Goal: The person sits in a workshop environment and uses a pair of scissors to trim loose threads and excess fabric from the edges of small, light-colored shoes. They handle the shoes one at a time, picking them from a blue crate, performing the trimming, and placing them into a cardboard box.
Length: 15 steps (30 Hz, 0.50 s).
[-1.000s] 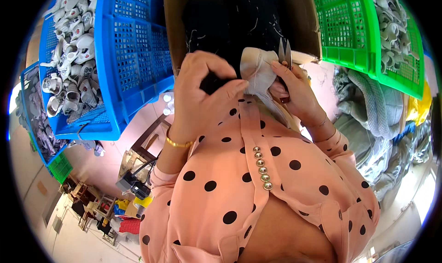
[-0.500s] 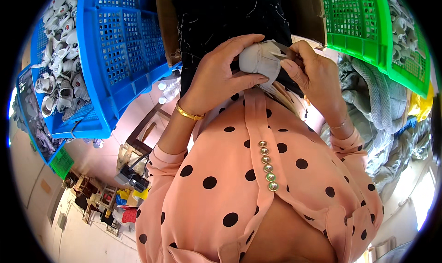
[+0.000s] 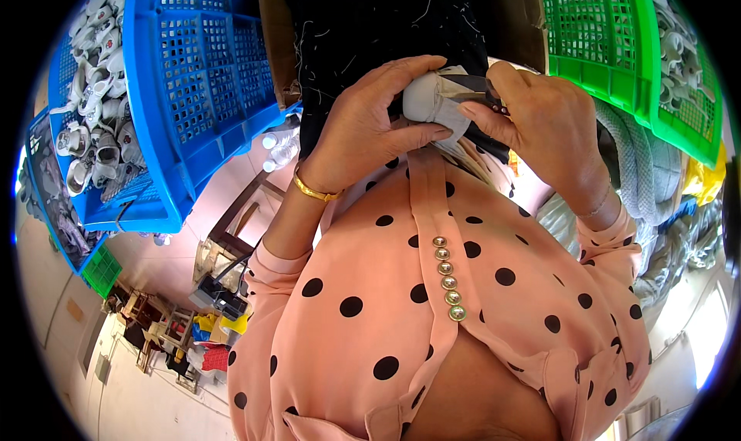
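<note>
My left hand point(image 3: 363, 124) is closed round a small grey-white shoe upper point(image 3: 421, 101), thumb below and fingers along its far side. In my right hand point(image 3: 549, 124) is a pair of thread snips point(image 3: 469, 87), gripped between thumb and curled fingers. Their dark metal blades point left and lie apart against the upper's open edge. Whether a thread lies between the blades is too small to tell. Both hands are held in front of my chest, over black cloth point(image 3: 370, 24) strewn with loose white thread ends.
A blue crate point(image 3: 181, 117) of small white and grey shoes stands at my left. On the right is a green crate point(image 3: 602, 32) holding similar pieces. Cardboard walls point(image 3: 513, 16) flank the black cloth. Grey padded fabric point(image 3: 629, 163) and clear plastic bags point(image 3: 664, 248) lie below the green crate.
My right hand has shifted slightly right and turned, showing more of the snips; their blades now stand more clearly apart at the upper. My left hand has barely moved.
</note>
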Each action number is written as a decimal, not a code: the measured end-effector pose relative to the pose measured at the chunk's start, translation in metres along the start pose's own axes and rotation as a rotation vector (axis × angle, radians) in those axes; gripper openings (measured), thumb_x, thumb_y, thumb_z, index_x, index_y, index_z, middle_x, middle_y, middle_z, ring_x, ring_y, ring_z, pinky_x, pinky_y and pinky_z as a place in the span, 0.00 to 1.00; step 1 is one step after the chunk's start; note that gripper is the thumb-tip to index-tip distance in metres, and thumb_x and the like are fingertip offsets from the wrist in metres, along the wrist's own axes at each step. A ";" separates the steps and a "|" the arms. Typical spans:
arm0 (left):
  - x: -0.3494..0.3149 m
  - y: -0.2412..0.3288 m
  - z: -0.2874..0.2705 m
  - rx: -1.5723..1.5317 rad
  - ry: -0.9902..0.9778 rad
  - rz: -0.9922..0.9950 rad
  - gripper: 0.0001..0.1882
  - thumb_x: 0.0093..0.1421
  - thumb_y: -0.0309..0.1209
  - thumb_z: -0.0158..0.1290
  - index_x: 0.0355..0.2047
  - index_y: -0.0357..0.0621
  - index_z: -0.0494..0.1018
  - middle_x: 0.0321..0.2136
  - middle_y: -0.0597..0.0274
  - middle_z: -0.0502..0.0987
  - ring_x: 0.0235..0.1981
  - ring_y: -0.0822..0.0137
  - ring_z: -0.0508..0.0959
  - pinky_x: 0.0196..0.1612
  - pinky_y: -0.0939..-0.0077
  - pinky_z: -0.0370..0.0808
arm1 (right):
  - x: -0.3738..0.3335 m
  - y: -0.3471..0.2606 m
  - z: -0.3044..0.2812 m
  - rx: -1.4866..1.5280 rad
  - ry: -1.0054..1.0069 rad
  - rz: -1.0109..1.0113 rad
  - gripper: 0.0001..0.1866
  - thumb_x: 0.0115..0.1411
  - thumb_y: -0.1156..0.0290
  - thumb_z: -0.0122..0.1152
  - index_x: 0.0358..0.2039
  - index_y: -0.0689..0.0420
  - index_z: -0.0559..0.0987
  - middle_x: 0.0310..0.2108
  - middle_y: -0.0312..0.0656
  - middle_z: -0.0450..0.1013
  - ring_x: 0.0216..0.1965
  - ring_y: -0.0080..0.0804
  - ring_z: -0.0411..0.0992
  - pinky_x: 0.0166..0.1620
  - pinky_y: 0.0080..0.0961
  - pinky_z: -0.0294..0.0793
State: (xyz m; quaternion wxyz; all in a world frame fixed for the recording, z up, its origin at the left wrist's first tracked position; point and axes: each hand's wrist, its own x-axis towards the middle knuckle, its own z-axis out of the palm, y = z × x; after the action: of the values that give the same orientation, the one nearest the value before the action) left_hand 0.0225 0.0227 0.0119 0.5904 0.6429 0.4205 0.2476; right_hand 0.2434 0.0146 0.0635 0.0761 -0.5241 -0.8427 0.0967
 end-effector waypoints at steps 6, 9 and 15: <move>0.000 0.000 0.000 -0.016 -0.013 -0.014 0.36 0.45 0.33 0.69 0.57 0.47 0.70 0.52 0.55 0.73 0.48 0.60 0.77 0.48 0.71 0.78 | 0.003 -0.003 -0.003 -0.030 0.004 -0.045 0.20 0.56 0.48 0.61 0.24 0.53 0.72 0.15 0.35 0.68 0.19 0.33 0.71 0.21 0.27 0.68; 0.000 0.001 0.003 -0.037 -0.050 -0.037 0.37 0.46 0.28 0.69 0.57 0.45 0.69 0.51 0.57 0.74 0.47 0.66 0.77 0.50 0.72 0.76 | 0.003 -0.002 0.011 0.138 0.054 -0.052 0.20 0.58 0.49 0.60 0.25 0.53 0.72 0.13 0.33 0.66 0.18 0.29 0.70 0.21 0.25 0.67; -0.003 -0.001 0.003 -0.078 -0.036 0.010 0.32 0.48 0.28 0.67 0.55 0.44 0.71 0.51 0.56 0.74 0.47 0.66 0.77 0.49 0.73 0.77 | 0.015 0.009 0.007 1.586 -0.200 0.566 0.21 0.69 0.52 0.45 0.25 0.55 0.68 0.16 0.25 0.52 0.18 0.11 0.49 0.20 0.13 0.47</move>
State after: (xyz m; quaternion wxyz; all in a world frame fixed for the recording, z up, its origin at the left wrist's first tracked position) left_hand 0.0234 0.0179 0.0112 0.6214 0.6257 0.3966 0.2550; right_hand 0.2429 0.0312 0.0553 0.3192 -0.4960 -0.3653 0.7202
